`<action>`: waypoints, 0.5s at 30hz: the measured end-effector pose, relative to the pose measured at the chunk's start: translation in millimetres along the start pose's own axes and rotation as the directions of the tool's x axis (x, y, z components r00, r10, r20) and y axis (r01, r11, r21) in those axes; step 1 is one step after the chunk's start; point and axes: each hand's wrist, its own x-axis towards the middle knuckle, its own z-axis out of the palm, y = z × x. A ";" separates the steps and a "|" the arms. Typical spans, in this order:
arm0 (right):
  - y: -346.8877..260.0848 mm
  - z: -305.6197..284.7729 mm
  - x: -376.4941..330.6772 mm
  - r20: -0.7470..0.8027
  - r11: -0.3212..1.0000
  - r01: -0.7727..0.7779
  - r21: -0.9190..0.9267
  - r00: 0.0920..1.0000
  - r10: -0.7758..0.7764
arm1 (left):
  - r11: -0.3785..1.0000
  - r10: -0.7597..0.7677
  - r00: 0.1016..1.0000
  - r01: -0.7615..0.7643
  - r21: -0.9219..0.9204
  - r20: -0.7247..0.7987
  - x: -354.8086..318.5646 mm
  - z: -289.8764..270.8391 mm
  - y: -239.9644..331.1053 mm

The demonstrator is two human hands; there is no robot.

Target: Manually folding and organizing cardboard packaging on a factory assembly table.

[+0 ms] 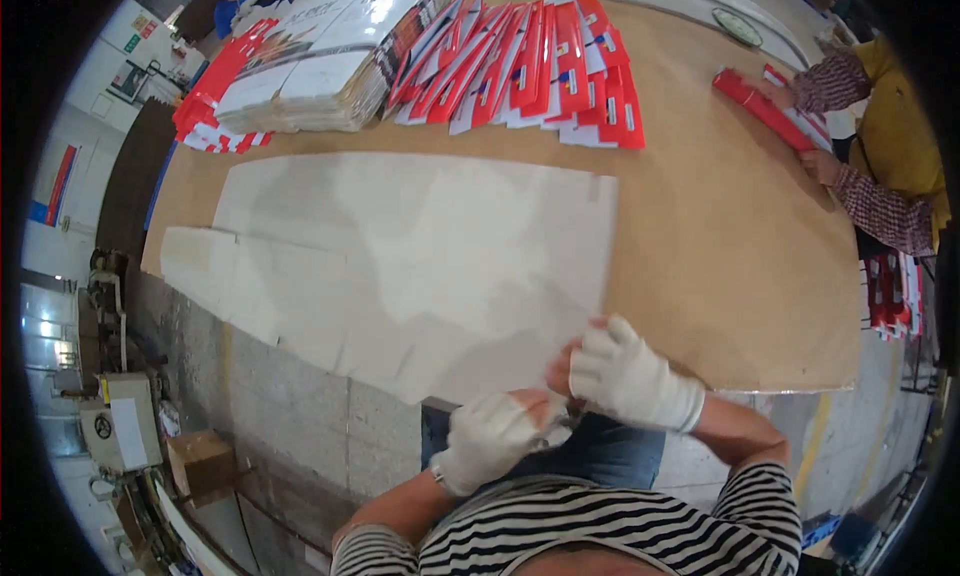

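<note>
Both hands wear white fingerless work gloves and are close together in front of my body, by the table's near edge. My left hand (492,438) is closed, its fingers curled toward the right hand. A small pale bit shows at its fingertips, too blurred to name. My right hand (630,378) hangs a little higher, over the near corner of a large white sheet (440,246). Its fingers are bent inward, the tips smeared, and what they hold, if anything, is hidden. The sheet lies flat, with nicks along its near edge, which overhangs the table.
Across the brown-covered table (720,296) lie a fanned row of red-and-white packages (540,66) and a plastic-wrapped stack of printed bags (320,61). At right, a co-worker in a yellow vest handles a red bundle (765,111). A cardboard box (200,463) sits lower left.
</note>
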 end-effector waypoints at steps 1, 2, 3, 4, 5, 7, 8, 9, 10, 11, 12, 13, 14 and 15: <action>-14.9 8.5 -12.9 -0.035 0.997 -0.044 0.063 0.998 0.046 | 0.998 -0.005 0.998 0.009 -0.069 0.060 1.3 7.8 10.7; -21.6 9.1 -29.9 -0.081 0.992 -0.128 0.012 0.988 0.128 | 0.990 -0.009 0.993 0.026 -0.139 0.121 0.8 13.5 18.7; -24.6 7.9 -47.9 -0.129 0.975 -0.217 -0.036 0.969 0.211 | 0.991 -0.007 0.989 0.026 -0.133 0.145 7.5 11.7 21.1; -24.6 7.3 -68.0 -0.171 0.931 -0.360 -0.061 0.923 0.346 | 0.992 -0.009 0.986 0.030 -0.126 0.169 14.9 8.1 21.6; -21.5 6.3 -91.6 -0.214 0.861 -0.502 -0.086 0.853 0.476 | 0.996 -0.077 0.964 0.083 -0.013 0.253 17.0 5.7 16.3; -20.6 -4.0 -139.6 -0.242 0.712 -0.695 0.102 0.676 0.696 | 0.969 -0.202 0.906 0.130 0.210 0.372 13.9 6.3 -4.1; -24.5 -5.3 -159.6 -0.240 0.700 -0.706 0.107 0.665 0.707 | 0.957 -0.176 0.910 0.068 0.282 0.376 15.1 9.5 -14.6; -29.6 -10.2 -177.6 -0.249 0.626 -0.717 0.308 0.574 0.780 | 0.940 -0.139 0.916 0.003 0.341 0.375 19.4 15.8 -25.3; -32.9 -13.6 -192.7 -0.242 0.533 -0.680 0.503 0.481 0.843 | 0.942 -0.127 0.916 -0.008 0.335 0.380 19.1 26.8 -38.1; -35.4 -16.1 -207.7 -0.246 0.524 -0.690 0.499 0.467 0.849 | 0.955 -0.045 0.939 -0.060 0.290 0.341 18.1 41.8 -51.6; -35.8 -13.0 -222.2 -0.255 0.531 -0.682 0.502 0.470 0.845 | 0.960 0.033 0.953 -0.114 0.254 0.300 21.3 50.8 -58.2; -37.9 -11.8 -237.0 -0.265 0.535 -0.684 0.496 0.468 0.843 | 0.962 0.054 0.951 -0.131 0.240 0.303 33.8 53.3 -56.1; -40.0 -7.0 -251.6 -0.310 0.538 -0.689 0.485 0.439 0.843 | 0.992 0.109 0.951 -0.124 0.036 0.290 45.8 54.7 -53.0; -43.2 -2.1 -258.5 -0.316 0.530 -0.698 0.482 0.425 0.848 | 0.980 0.155 0.950 -0.113 -0.164 0.271 53.4 56.1 -48.3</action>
